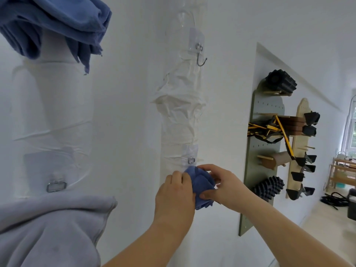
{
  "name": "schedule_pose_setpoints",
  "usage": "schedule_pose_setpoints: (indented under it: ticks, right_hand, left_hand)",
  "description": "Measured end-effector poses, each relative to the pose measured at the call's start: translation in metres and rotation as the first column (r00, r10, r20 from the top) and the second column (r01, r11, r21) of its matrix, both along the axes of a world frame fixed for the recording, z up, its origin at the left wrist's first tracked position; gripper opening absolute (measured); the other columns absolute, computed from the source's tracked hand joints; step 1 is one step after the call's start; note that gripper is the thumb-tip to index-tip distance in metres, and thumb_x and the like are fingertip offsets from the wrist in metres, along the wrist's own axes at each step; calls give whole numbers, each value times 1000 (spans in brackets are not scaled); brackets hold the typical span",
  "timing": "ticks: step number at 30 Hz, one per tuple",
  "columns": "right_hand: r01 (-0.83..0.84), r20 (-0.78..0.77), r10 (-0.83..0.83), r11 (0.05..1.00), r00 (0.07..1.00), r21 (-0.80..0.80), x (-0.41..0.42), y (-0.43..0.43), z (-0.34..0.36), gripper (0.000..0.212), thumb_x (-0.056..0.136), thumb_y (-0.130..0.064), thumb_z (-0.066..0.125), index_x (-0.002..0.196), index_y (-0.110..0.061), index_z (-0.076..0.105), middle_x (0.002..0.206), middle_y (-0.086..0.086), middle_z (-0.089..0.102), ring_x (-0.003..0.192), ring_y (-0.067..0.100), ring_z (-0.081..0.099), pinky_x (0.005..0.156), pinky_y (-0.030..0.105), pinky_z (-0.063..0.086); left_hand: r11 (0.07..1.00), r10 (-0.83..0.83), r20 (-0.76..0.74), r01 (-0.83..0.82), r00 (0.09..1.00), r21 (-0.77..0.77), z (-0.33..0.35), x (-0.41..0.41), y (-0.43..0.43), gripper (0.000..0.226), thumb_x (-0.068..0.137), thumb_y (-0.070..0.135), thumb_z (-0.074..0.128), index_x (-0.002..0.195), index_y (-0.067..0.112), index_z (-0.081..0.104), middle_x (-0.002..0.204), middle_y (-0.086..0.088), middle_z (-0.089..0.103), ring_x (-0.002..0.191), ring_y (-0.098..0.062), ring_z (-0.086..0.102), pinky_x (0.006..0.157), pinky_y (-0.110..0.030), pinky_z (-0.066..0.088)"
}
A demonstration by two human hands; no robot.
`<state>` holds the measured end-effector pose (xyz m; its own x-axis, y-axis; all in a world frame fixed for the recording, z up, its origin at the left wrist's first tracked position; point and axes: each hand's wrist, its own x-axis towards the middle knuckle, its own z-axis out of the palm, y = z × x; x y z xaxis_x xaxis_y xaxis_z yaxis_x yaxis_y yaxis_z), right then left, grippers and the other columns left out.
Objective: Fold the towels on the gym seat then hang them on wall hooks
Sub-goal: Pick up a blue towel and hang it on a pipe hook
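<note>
Both my hands hold a small folded blue towel (202,186) against the white wall, just under the metal loop of a lower adhesive hook (191,160). My left hand (174,191) grips its left side; my right hand (219,185) pinches its top and right side. The hook's tip is hidden behind the towel. An empty upper hook (201,57) sticks out higher on the same strip. A darker blue towel (55,26) hangs at the top left. A pale lilac towel (52,230) hangs at the bottom left beneath another hook's loop (56,185).
Two pegboards, a grey-green one (266,143) and a wooden one (300,143), are mounted to the right, carrying foam rollers, straps and black grips that jut out from the wall. Far right, there are wooden furniture (344,172), cables on the floor and a window.
</note>
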<state>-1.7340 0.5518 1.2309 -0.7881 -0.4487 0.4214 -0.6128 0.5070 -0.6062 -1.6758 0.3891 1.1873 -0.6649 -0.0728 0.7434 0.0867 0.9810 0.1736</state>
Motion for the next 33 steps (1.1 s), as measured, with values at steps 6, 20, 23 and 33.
schedule_pose_setpoints:
  ticks: [6,20,23,33]
  right_hand:
    - [-3,-14,3,999,1000,-35,1,0,-6,62,71,-16,80,116,-54,60,95,-10,76,83,9,73,73,30,64]
    - [-26,67,19,995,998,96,7,-6,12,53,71,-18,78,113,-47,63,105,-6,68,89,13,70,77,33,62]
    - [42,8,-47,949,999,312,13,-4,26,49,72,-35,76,114,-51,56,114,-10,41,107,10,47,89,29,50]
    - [164,-89,-151,973,984,163,32,-10,41,51,84,-9,52,128,-35,57,120,-10,65,103,6,62,84,20,50]
  left_hand:
    - [999,-48,-1,48,999,-21,0,3,-4,62,56,34,93,114,23,73,76,10,62,59,-10,58,44,-21,44]
    - [967,-181,180,142,967,209,25,19,-7,44,96,32,52,139,39,45,117,6,42,110,-16,47,80,-32,52]
    - [979,-180,277,144,944,146,39,27,-10,47,93,37,54,139,38,44,125,4,44,118,-19,44,90,-34,52]
    - [977,-194,190,173,962,124,65,47,-17,26,94,33,51,119,28,54,127,6,54,121,-19,48,96,-34,49]
